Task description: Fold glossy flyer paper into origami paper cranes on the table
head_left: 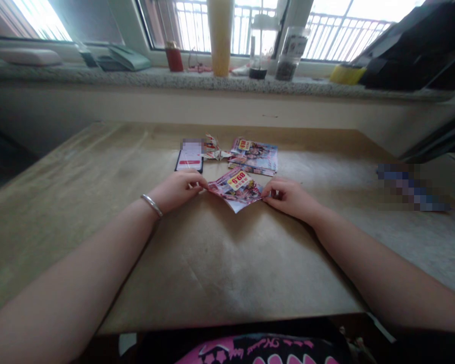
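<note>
Between my two hands is a printed paper flyer, pink and purple with a yellow price patch; its near corner points down toward me and it looks creased. My left hand pinches its left corner between thumb and fingers. On the other side, my right hand pinches the right corner. Just behind lies a stack of similar flyers. A folded paper piece, white with red print, sits left of that stack. Beside it a phone with a lit screen lies near my left fingers.
The table reaches to the wall under a stone windowsill. On the sill stand a red container, a tall yellow cylinder, a clear cup and a black bag. A blurred-out item lies at the table's right.
</note>
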Motion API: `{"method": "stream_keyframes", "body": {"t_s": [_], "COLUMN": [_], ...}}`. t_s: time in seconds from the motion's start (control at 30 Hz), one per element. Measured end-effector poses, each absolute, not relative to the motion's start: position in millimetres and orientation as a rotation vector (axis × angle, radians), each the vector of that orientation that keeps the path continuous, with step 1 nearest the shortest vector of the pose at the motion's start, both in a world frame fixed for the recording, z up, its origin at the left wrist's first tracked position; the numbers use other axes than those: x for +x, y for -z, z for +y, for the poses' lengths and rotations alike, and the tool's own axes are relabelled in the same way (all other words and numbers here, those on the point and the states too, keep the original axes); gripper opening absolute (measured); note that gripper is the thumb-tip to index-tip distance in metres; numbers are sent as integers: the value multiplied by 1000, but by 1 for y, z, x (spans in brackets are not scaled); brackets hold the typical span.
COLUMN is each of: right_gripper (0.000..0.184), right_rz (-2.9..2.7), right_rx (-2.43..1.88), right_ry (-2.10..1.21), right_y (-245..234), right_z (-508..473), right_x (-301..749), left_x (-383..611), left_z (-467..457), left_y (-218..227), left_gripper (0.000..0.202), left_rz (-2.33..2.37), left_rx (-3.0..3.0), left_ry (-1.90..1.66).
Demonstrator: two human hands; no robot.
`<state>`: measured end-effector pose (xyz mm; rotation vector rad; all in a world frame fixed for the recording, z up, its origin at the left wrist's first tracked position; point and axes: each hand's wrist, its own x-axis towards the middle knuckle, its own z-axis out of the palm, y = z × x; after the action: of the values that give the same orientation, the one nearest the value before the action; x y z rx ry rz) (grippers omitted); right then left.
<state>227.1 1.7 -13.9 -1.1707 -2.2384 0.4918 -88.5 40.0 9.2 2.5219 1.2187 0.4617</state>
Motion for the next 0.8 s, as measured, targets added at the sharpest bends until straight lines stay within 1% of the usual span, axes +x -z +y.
{"method": "stream_keyframes", "body": {"t_s": [0.13, 0.23, 0.4, 0.6, 0.8], "right_gripper": [11, 12, 6, 9, 14], "right_rz": [-2298, -2391, -2468, -2504, -2583], "right_rx": [-1095, -978, -892, -949, -1063], "right_ry": [-423, -408, -405, -279, -90], "right_y": [12, 11, 8, 9, 2], "right_z": [1, 2, 2, 1, -7], "right_x": [228, 229, 231, 230, 224], "left_x": [-90, -92, -93, -89, -84], "left_z": [42, 43, 45, 44, 40], "left_y": [-8, -6, -4, -1, -2], "left_gripper": [28, 29, 26, 31, 30], "left_rz": [1088, 1013, 909, 1006, 939], "left_rx": [2590, 2614, 2598, 2741, 2857], "left_ry": [-554, -530, -505, -558, -445]}}
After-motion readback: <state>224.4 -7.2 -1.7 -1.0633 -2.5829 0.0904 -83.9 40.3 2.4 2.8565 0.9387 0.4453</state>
